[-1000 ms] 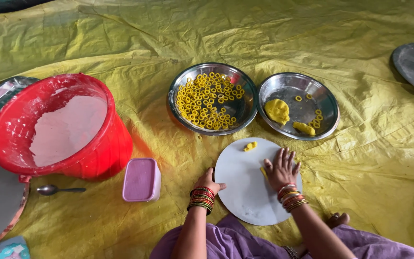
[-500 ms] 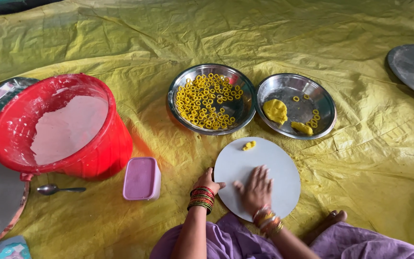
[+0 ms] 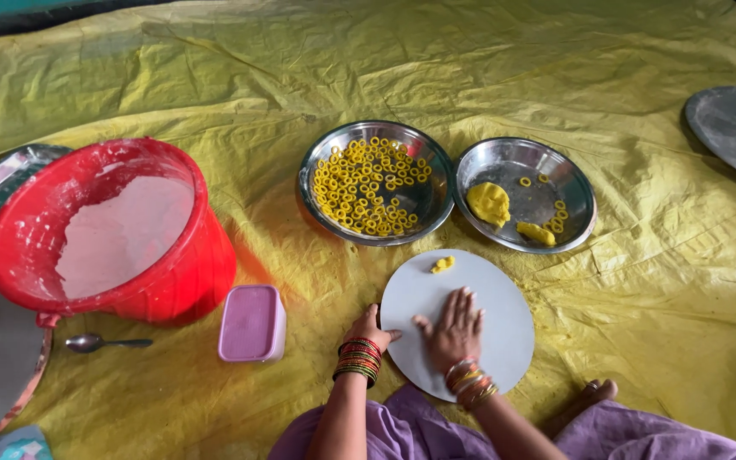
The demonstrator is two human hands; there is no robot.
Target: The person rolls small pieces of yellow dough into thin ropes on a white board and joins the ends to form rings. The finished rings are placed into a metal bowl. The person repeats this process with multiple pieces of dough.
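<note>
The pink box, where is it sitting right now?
The pink box sits on the yellow sheet, left of the white board, beside the red bucket.

No packages, labels, signs or screens in view

We see free board [image 3: 487,294] beyond our right hand [image 3: 453,328]; only a dough bit [image 3: 442,264] and two bowls [image 3: 376,183] block farther reach.
</note>
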